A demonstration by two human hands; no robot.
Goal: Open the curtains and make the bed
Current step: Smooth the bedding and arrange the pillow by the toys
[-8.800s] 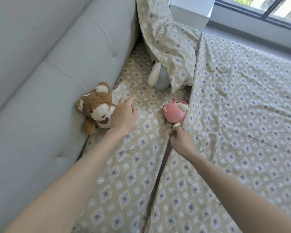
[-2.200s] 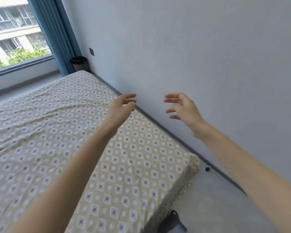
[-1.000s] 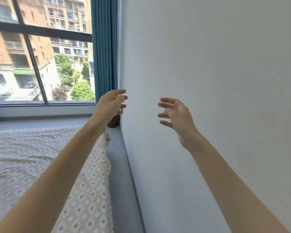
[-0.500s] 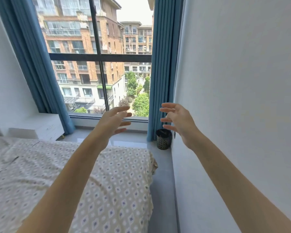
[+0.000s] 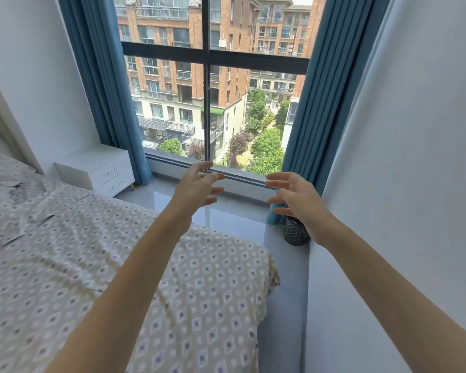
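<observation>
The bed (image 5: 78, 259) fills the lower left, covered by a beige sheet with a diamond pattern that lies flat with a few creases. Two blue curtains hang drawn apart at the window (image 5: 207, 103): the left curtain (image 5: 102, 76) and the right curtain (image 5: 326, 84). My left hand (image 5: 197, 188) and my right hand (image 5: 296, 199) are stretched out in the air in front of me, above the bed's foot corner and the floor. Both hold nothing, with fingers spread.
A white two-drawer nightstand (image 5: 97, 168) stands by the left curtain. A small dark patterned bin (image 5: 295, 232) sits on the floor at the foot of the right curtain. A white wall (image 5: 414, 157) runs close on my right. A narrow strip of grey floor (image 5: 283, 305) separates bed and wall.
My view has swung left from the wall to face the window squarely. Both hands stay raised, open and holding nothing. The nightstand and left curtain now sit further into view.
</observation>
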